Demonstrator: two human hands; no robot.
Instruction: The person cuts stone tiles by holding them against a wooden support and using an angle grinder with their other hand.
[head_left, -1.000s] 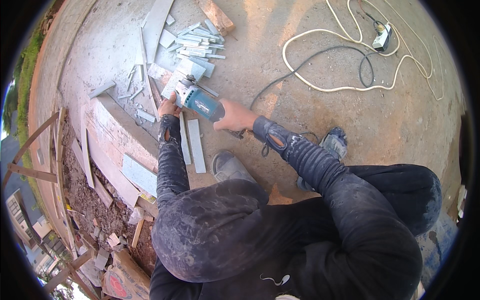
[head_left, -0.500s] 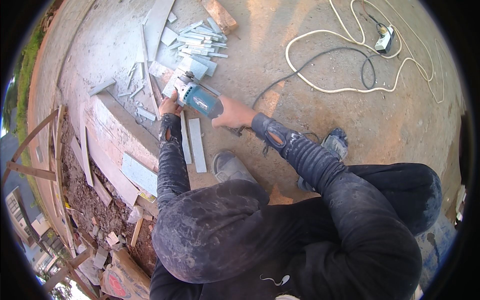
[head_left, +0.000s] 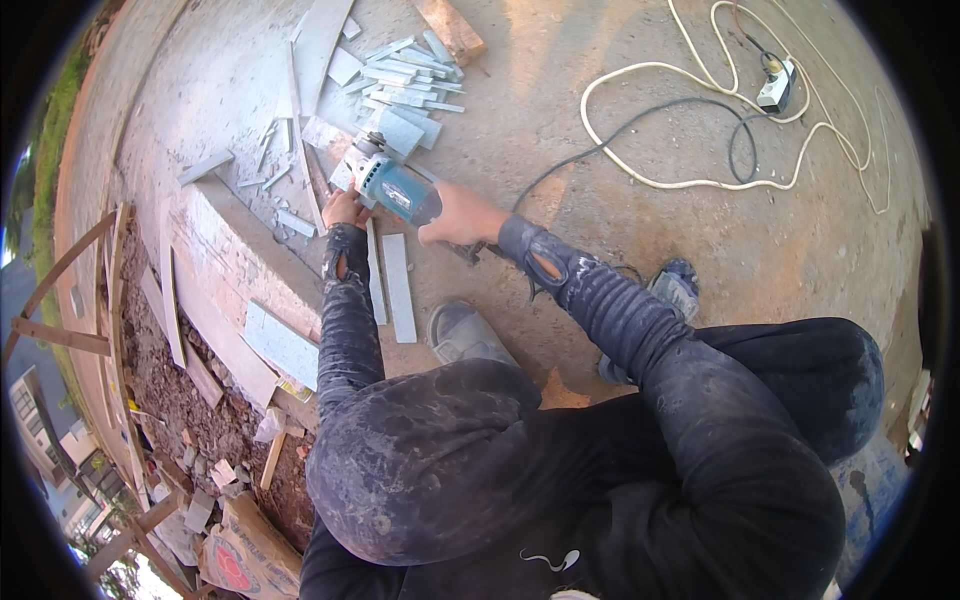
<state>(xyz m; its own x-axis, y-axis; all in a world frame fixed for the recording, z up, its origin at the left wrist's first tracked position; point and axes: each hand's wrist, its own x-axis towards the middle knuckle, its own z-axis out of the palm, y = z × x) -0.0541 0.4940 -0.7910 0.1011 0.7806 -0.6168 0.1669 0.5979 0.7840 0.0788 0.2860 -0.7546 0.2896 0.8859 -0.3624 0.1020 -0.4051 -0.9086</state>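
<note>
Right hand (head_left: 462, 215) is wrapped around the rear of the grinder (head_left: 398, 190), whose head points forward and left, over a tile (head_left: 341, 176). Left hand (head_left: 345, 208) is at the tile's near edge, just beside the grinder's head (how far its fingers close, I cannot tell). Strips (head_left: 405, 76) lie heaped beyond on the concrete (head_left: 590, 235).

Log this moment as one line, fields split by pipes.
right hand: gripping teal cylindrical angle grinder | left hand: beside grinder's silver head, grip unclear | near: heap of narrow pale-grey tile-like strips
</note>
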